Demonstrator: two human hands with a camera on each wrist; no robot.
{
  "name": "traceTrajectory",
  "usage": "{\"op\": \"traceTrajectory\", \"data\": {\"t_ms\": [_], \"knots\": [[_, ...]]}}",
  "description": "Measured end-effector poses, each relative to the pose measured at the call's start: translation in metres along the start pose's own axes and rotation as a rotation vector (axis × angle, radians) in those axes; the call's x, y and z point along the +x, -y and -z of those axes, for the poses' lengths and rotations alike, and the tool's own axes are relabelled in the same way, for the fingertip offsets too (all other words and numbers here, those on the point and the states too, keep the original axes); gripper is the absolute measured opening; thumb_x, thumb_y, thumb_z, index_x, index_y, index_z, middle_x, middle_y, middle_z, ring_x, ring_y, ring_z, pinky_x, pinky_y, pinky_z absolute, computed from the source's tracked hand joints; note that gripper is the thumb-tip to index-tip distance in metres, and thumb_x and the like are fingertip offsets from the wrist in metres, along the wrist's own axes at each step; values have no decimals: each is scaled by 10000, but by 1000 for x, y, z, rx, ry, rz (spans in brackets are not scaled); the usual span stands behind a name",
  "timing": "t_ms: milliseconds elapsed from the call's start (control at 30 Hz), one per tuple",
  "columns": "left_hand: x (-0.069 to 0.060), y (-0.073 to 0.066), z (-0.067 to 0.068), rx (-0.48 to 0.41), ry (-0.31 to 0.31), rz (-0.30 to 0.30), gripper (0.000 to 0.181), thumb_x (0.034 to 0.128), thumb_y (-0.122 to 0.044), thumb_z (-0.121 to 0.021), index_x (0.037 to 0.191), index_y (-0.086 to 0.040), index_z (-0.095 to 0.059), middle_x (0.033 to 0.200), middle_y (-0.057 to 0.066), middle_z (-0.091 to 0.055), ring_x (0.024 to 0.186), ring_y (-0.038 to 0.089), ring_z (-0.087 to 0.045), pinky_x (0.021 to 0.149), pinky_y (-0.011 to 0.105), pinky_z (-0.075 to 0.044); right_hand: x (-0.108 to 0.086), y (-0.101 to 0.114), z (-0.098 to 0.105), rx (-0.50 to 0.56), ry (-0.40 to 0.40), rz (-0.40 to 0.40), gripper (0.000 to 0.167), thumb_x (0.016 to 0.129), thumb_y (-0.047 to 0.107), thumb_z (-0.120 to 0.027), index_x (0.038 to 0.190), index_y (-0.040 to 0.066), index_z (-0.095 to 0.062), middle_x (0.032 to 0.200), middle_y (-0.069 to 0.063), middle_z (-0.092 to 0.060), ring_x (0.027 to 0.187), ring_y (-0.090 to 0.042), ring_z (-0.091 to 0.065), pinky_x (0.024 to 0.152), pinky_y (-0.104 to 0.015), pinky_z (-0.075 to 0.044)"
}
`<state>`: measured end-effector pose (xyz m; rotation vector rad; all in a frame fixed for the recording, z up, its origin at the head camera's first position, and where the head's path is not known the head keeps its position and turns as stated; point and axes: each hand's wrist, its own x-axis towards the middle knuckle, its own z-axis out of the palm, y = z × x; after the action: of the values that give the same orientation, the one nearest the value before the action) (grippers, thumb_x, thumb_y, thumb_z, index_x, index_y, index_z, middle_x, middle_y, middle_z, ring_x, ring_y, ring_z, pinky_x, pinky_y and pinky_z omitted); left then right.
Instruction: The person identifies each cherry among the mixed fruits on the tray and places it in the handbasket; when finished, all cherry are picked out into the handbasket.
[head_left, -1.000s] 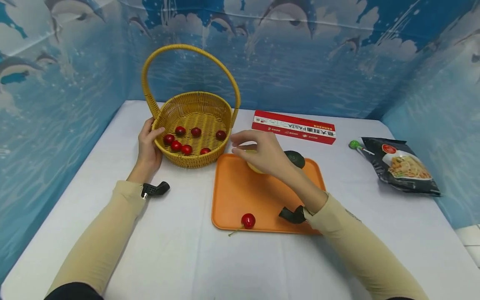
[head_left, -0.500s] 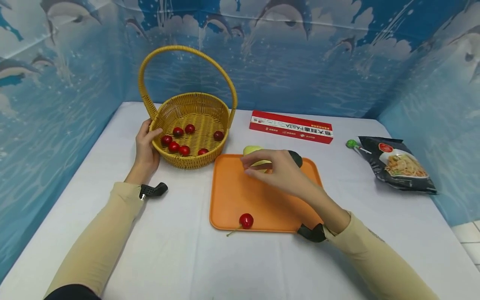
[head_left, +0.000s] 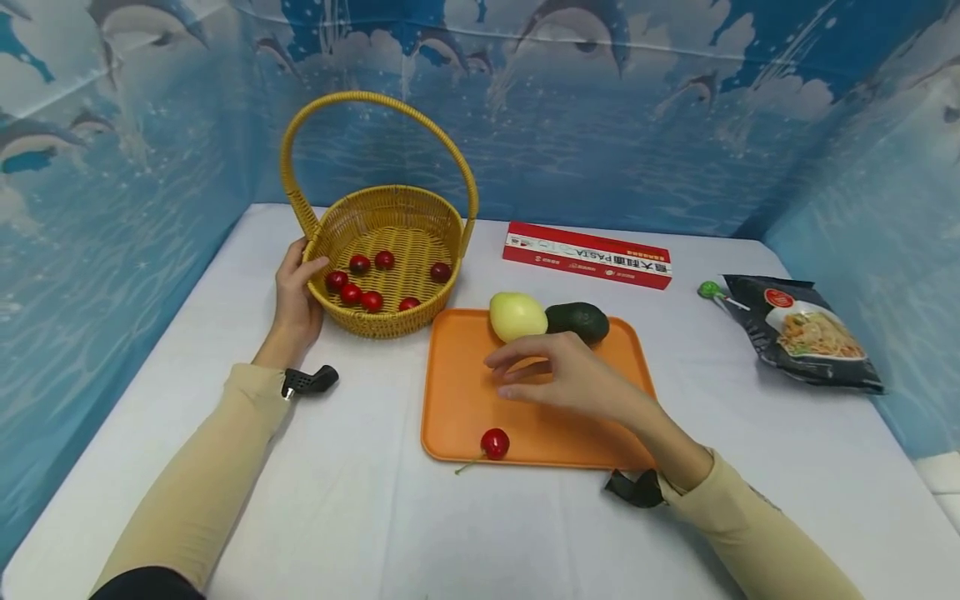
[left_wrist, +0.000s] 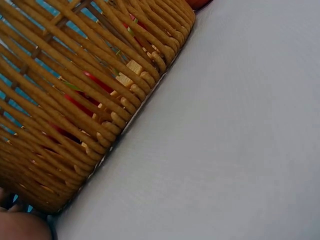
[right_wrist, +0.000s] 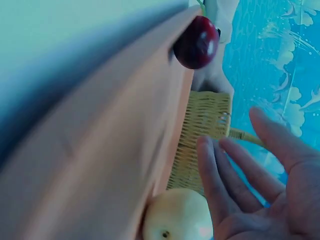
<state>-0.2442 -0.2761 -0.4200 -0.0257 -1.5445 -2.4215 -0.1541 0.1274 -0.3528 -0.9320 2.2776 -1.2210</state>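
Note:
My left hand grips the left side of a yellow wicker basket, thumb over its rim. Several dark red cherries lie inside. My right hand hovers above an orange tray, fingers loosely bent with nothing between them. On the tray's near edge sits one cherry, its stem hanging past the rim. At the far side of the tray a yellow-green fruit, perhaps an apple or pear, rests beside a dark green avocado. The right wrist view shows the relaxed fingers near that pale fruit.
Behind the tray lies a red pasta box. Off to the right are a black noodle bag and a green-headed utensil. Dolphin-print curtains surround the white table.
My right hand has drawn back from the basket's right side toward me, uncovering the yellow-green fruit. One cherry in the basket has shifted slightly left. My left hand keeps its hold.

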Motion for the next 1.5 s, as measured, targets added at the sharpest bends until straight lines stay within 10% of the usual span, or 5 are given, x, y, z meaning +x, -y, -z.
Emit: {"op": "traceTrajectory", "data": {"t_ms": [467,1500], "knots": [[0,-1,-3,-18,-7,-1,475,992,-68,-512,1464,-28,-484,1429,125,-495,1356,270,-451,1189,337,-381,-4,-7,-21,-43,288,33,489,865,421,-871,1311,288,-722,1291,138,-707,1248,-76,-626,1124,-346,-493],[-1,1,-2,-12,-14,-5,466,996,-71,-512,1460,-33,-495,1440,131,-492,1360,278,-457,1204,355,-375,1,-4,-31,-49,145,20,356,897,214,-860,1233,246,-746,1168,164,-715,1074,-60,-686,997,-322,-578]]}}
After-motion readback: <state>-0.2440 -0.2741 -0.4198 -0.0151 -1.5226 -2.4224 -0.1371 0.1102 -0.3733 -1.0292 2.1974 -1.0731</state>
